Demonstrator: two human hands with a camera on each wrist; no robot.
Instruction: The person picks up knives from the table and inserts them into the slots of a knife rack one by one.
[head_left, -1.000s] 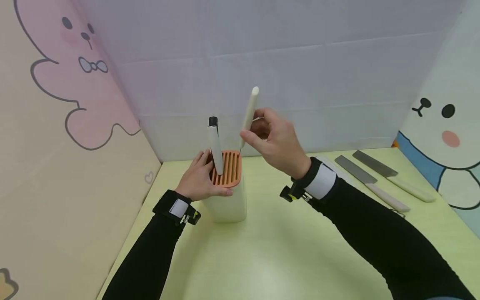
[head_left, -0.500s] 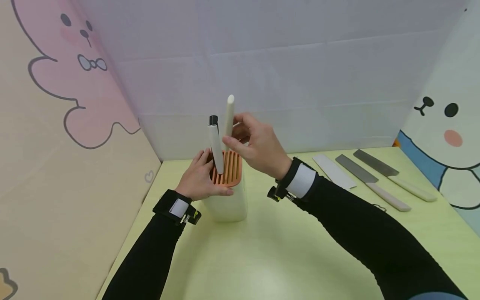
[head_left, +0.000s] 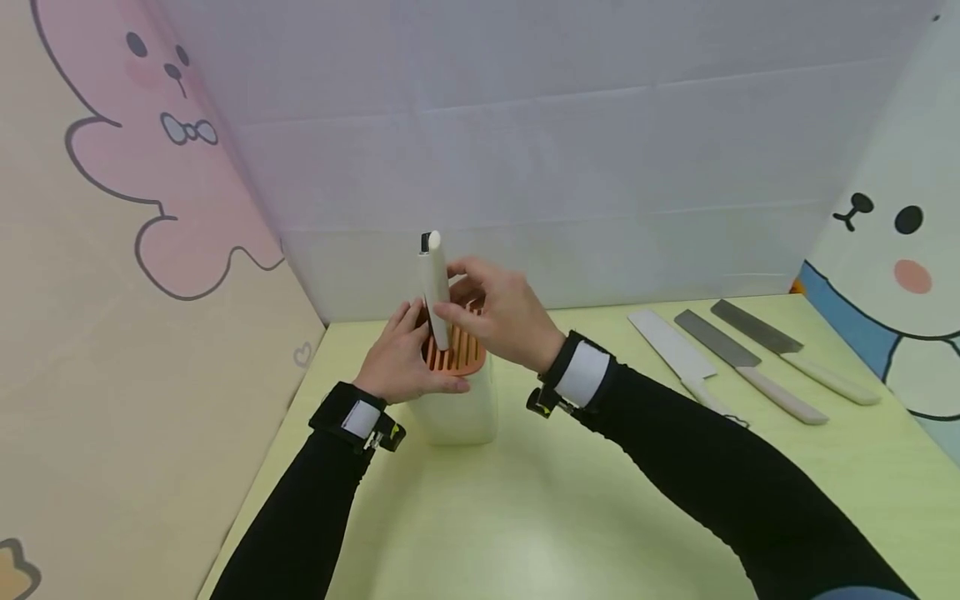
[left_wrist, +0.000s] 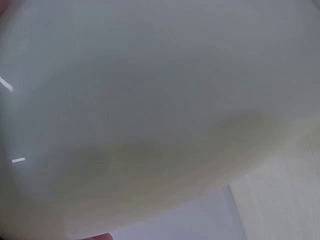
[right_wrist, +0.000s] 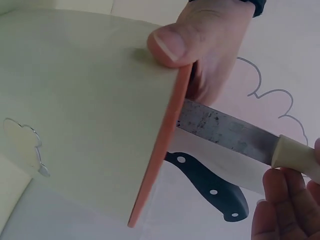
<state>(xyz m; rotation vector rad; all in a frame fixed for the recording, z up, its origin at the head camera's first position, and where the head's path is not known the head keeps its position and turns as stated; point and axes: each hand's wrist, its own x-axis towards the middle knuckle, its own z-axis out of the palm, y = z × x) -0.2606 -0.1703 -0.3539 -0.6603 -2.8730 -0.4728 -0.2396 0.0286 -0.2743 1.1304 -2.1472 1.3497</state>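
My left hand [head_left: 401, 354] grips the cream knife block [head_left: 457, 417] by its upper edge, thumb on the near side. The block's orange slotted top [head_left: 468, 357] faces up. In my right hand [head_left: 498, 312] a white-handled knife [right_wrist: 292, 156] is pinched by the handle. Its spotted metal blade [right_wrist: 225, 131] points at the slots in the right wrist view; whether the tip has entered one is hidden. A black riveted handle [right_wrist: 212, 190] sticks out of the block. In the head view the held handle overlaps another pale handle [head_left: 441, 337]. The left wrist view is filled by the block's pale wall [left_wrist: 150, 100].
On the right of the pale table [head_left: 525, 500] lie three knives side by side: a white-bladed one [head_left: 671, 342] and two grey-bladed ones [head_left: 720, 337], [head_left: 757, 325] with pale handles. A white back wall [head_left: 525, 150] and printed side panels enclose the table.
My right hand has carried the knife left and down, from the block's right edge to beside the handles standing in it. My left hand has stayed on the block.
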